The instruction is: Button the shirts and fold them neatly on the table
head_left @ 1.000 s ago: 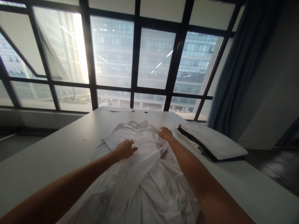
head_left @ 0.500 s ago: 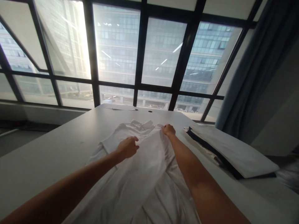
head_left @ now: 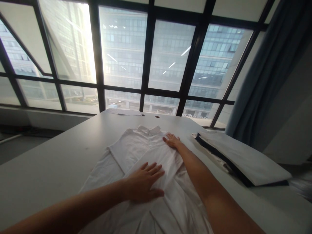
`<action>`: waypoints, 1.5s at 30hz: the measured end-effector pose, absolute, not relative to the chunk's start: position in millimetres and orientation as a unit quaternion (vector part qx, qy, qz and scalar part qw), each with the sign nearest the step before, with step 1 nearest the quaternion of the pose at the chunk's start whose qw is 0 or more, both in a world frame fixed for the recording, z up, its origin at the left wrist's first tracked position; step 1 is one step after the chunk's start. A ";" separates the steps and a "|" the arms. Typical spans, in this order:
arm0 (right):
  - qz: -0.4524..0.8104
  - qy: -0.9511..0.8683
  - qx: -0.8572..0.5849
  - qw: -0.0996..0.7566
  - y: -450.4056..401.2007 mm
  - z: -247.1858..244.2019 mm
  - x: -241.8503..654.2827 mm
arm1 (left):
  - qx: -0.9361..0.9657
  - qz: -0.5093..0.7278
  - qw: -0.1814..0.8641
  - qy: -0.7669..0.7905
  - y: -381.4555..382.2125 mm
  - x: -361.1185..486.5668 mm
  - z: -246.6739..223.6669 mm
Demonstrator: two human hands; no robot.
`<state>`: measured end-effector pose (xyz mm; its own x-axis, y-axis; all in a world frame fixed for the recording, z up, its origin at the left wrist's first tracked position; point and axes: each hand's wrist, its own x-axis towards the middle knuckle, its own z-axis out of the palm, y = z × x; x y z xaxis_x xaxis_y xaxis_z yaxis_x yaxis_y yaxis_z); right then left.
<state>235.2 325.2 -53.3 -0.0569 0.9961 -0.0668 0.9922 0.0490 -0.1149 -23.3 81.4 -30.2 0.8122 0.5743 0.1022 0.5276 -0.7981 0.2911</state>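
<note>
A white shirt (head_left: pixel 136 146) lies spread on the white table, its collar at the far end and its near part creased and running out of view below. My left hand (head_left: pixel 145 182) rests palm down on the middle of the shirt, fingers spread. Near the shirt's right shoulder, my right hand (head_left: pixel 171 140) lies flat on the cloth with its fingers stretched out. A sleeve appears folded across the front, passing beneath both hands. Neither hand grips the fabric.
On the right of the table (head_left: pixel 60 152) is a stack of folded white and dark cloth (head_left: pixel 243 159). A flat white sheet (head_left: pixel 124 112) lies at the far edge, beside small round holes. Black-framed windows stand behind, with a blue curtain (head_left: pixel 258 81) at right.
My right hand has let go of the shirt's shoulder and flattened on it. My left hand has moved nearer and right, opening its fingers on the cloth. The shirt's left side looks flatter.
</note>
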 end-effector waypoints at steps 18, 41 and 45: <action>0.055 -0.776 -0.625 0.062 271.8 -56.7 212.9 | 0.933 0.097 0.174 0.299 109.1 -41.4 -29.1; 0.060 -0.799 -0.599 0.003 212.7 -51.7 263.5 | 0.953 0.072 0.175 0.238 37.6 -39.0 -17.1; -0.010 -0.764 -0.645 0.024 216.3 -45.3 256.2 | 0.955 0.073 0.152 0.243 59.4 -33.1 -23.0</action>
<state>256.2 216.3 -45.3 -0.1663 0.9848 0.0498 0.9858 0.1672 -0.0147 -33.1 59.4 -23.0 0.8712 0.4864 0.0663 0.4418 -0.8358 0.3260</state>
